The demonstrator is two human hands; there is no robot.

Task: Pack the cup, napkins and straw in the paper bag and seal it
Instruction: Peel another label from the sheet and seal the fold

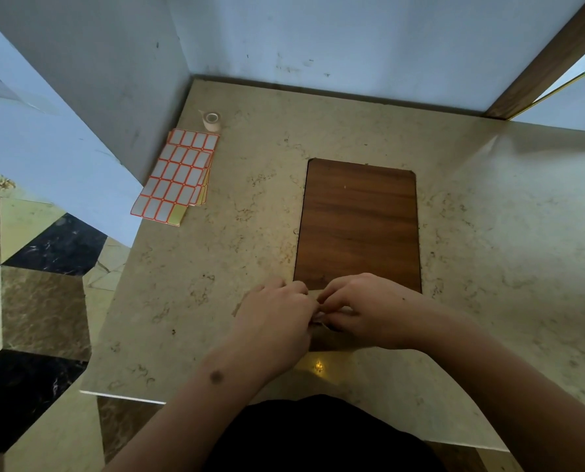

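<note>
My left hand (277, 316) and my right hand (362, 308) meet near the front middle of the beige marble table (189, 301). Their fingertips pinch together on a brown paper bag (332, 340), which lies mostly hidden under them. Only a strip of the bag shows between and below the hands. A small pale piece sits between the fingertips; I cannot tell what it is. No cup, napkins or straw can be seen.
A stack of orange-bordered sticker sheets (175, 175) lies at the far left of the table, with a small roll of tape (211, 120) behind it. A dark wooden panel (359, 226) sits just beyond my hands. White walls close the back and left.
</note>
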